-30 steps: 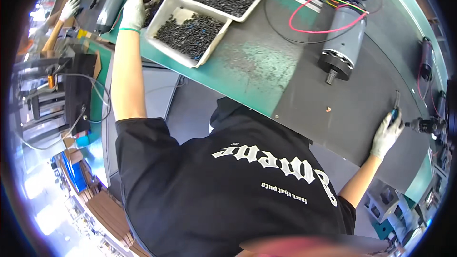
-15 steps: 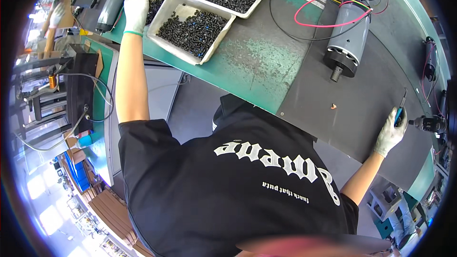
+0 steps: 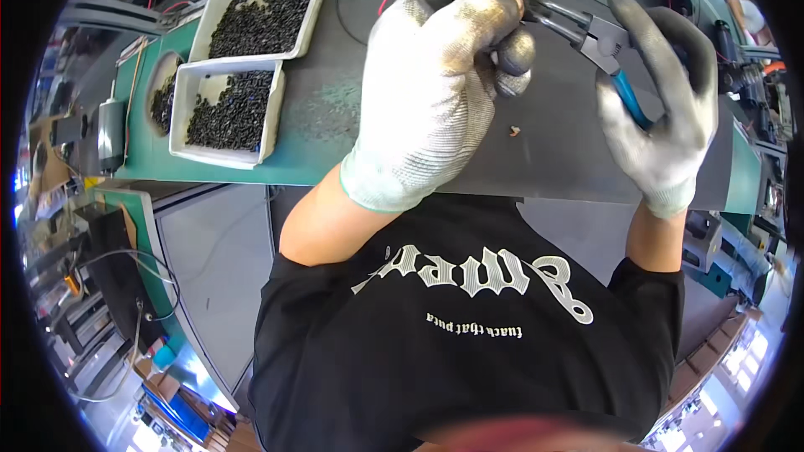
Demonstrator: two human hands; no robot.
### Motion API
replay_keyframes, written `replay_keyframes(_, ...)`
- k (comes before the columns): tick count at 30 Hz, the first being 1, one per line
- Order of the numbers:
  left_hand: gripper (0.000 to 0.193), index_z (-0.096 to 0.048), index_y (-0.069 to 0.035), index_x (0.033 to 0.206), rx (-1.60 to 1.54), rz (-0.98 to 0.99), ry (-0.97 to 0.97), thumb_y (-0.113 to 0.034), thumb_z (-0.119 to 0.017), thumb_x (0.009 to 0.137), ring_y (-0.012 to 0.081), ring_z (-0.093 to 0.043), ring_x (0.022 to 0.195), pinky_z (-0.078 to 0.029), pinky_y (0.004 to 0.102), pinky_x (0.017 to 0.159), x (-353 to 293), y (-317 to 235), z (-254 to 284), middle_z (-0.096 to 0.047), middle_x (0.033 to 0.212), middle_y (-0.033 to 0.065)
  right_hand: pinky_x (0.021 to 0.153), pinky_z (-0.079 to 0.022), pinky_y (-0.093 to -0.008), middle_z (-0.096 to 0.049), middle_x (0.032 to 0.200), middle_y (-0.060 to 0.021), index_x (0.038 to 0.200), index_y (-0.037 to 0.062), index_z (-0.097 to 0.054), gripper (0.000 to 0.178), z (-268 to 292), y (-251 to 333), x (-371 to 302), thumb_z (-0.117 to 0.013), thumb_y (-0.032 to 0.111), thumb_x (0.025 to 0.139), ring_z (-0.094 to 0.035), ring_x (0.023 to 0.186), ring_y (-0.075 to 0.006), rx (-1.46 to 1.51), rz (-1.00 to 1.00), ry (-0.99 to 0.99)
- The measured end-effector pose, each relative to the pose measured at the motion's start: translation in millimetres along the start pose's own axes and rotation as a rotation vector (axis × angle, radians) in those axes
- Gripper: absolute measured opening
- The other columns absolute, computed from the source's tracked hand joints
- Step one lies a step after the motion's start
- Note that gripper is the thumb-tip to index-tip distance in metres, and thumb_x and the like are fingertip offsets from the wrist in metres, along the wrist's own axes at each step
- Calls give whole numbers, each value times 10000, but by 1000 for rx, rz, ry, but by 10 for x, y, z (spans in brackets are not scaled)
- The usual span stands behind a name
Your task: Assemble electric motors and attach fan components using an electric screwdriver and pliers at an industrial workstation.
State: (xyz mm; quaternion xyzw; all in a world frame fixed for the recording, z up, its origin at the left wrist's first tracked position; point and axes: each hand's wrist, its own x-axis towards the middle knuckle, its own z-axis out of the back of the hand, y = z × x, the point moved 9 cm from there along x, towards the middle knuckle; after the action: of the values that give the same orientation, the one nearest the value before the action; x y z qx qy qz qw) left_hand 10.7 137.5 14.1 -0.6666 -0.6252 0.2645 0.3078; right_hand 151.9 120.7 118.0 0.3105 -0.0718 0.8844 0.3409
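Observation:
My left hand (image 3: 435,92), in a white knit glove with darkened fingertips, is raised over the bench in a closed pinch. Something small and hard to make out is between its fingertips, beside the tip of a pair of pliers (image 3: 599,43). Those pliers have slim metal jaws and a blue handle. In my gloved right hand (image 3: 662,121) the handle rests against the palm, with the fingers loosely curved around the tool. The jaws point left, and their ends are partly hidden by my left fingers.
Two white trays, one farther (image 3: 203,29) and one nearer (image 3: 213,156), hold small black parts at the left. An oval dish (image 3: 153,84) of similar parts adjoins them. A small reddish-brown scrap (image 3: 515,130) lies on the dark mat (image 3: 553,159). A grey cylinder (image 3: 110,134) stands farther left.
My left hand has left the oval dish and come right, up close to the pliers. My right hand has raised the pliers and turned them leftward. The view has shifted too.

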Motion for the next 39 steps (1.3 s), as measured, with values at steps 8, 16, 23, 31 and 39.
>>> replay_keyframes(8,203,-612,6,957,248,27,-206,-167,-576,857,303,-615,690,-485,385,643,-4,-4,107,-636,796,182,861,-497,-386,-621,1109,-111,1148,70,-675,444,-28,14,51,-685,77,704,-571,1027,-254,-165,9,37)
replay_keyframes(16,177,-563,-20,1015,1460,-613,-302,-126,-589,876,205,-603,670,-501,357,632,685,-803,-156,-613,761,106,777,-504,-368,-636,945,-126,1090,49,-631,319,-598,-1055,106,-631,166,793,-626,849,-237,179,-447,-50)
replay_keyframes(23,650,-644,74,1032,1475,-17,-257,-544,-537,858,421,-623,976,-470,456,897,2103,528,1234,-649,963,296,721,-491,-363,-610,772,-98,966,59,-590,215,-2461,-1695,-573,-539,187,801,-606,719,-240,2022,-1145,19)
replay_keyframes(31,725,-554,56,1125,1006,-584,186,-334,-875,604,265,-622,982,-495,385,863,439,-467,-440,-628,1076,175,711,-447,-321,-549,961,-109,1114,-16,-537,487,-556,-894,-494,-620,151,664,-551,778,-208,1440,-661,12)
replay_keyframes(39,772,-521,-39,1263,845,-829,554,-365,-840,640,322,-615,1014,-481,425,913,73,-448,-699,-616,1148,143,815,-485,-337,-598,1039,-160,1097,-39,-636,538,389,-458,132,-510,27,579,-600,900,-252,212,-88,362)
